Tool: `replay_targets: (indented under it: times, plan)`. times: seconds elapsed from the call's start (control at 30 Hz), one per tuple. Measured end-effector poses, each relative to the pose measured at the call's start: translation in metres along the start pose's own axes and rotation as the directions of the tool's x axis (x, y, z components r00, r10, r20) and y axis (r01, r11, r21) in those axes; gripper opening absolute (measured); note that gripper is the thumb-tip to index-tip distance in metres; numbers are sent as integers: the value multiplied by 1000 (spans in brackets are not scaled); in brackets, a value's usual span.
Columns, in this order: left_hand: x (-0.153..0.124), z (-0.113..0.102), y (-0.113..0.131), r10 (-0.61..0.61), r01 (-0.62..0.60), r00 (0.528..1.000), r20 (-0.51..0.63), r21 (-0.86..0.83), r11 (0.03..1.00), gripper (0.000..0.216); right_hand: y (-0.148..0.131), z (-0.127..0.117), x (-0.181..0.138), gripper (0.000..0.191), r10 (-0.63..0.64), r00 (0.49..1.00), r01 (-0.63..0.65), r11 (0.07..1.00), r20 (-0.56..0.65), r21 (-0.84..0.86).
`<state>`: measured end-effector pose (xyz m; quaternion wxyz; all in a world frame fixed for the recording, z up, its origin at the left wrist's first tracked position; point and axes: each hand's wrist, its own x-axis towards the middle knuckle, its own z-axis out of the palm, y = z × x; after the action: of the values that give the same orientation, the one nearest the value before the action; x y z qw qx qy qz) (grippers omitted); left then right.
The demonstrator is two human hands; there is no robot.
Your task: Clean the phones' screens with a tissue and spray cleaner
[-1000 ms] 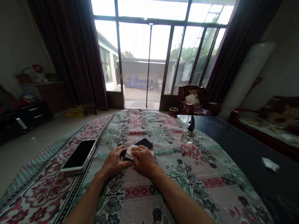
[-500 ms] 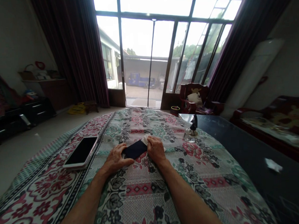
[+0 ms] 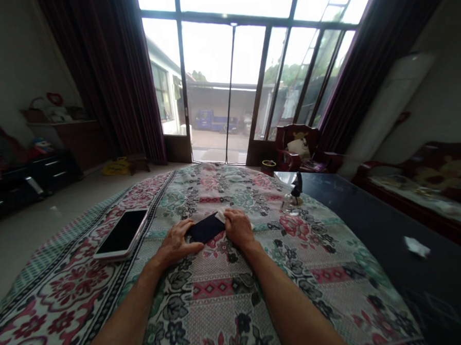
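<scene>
A dark, flat phone (image 3: 206, 229) lies on the flowered cloth in front of me. My left hand (image 3: 177, 241) grips its left end, fingers along the far edge and thumb along the near one. Bunched in my right hand (image 3: 238, 226) is a white tissue (image 3: 221, 215), pressed against the phone's right end. The fingers of that hand are curled closed, hiding most of the tissue. To the left, apart from both hands, rests a larger white-framed tablet (image 3: 122, 234) with a black screen.
The patterned cloth (image 3: 218, 317) covers the surface under my hands. At the right stands a small dark figure on a clear base (image 3: 296, 189). A crumpled white tissue (image 3: 417, 247) lies on the black tabletop (image 3: 376, 221). Beyond are a wooden chair (image 3: 286, 133) and glass doors.
The view has shifted slightly. My right hand and its tissue have moved very little along the phone's right end, while my left hand keeps the same grip.
</scene>
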<state>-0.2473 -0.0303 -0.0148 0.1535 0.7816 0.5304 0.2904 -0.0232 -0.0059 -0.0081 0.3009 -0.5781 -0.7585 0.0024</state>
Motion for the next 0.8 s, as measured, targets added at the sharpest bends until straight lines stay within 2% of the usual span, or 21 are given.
replay_targets:
  times: [0.2, 0.37, 0.5, 0.67, 0.8]
  plan:
    - [-1, 2, -8, 74, -74, 996, 39, -25, 997, 62, -8, -2, -3, 21, -59, 998, 59, 998, 14, 22]
    - [-1, 0, -12, 30, -27, 998, 49, -66, 997, 71, -17, -7, -6, 21, -80, 996, 82, 996, 44, -37]
    - [-1, -3, -13, -30, 32, 999, 24, -85, 996, 66, -21, -8, -8, 19, -83, 993, 89, 993, 81, -83]
    - [2, -3, -16, -9, 13, 999, 35, -115, 993, 62, -37, -3, -13, 20, -200, 971, 205, 978, 130, -29]
    - [2, 0, -20, -10, 14, 999, 37, -121, 993, 60, -54, 3, -17, 27, -344, 924, 341, 939, 165, 43]
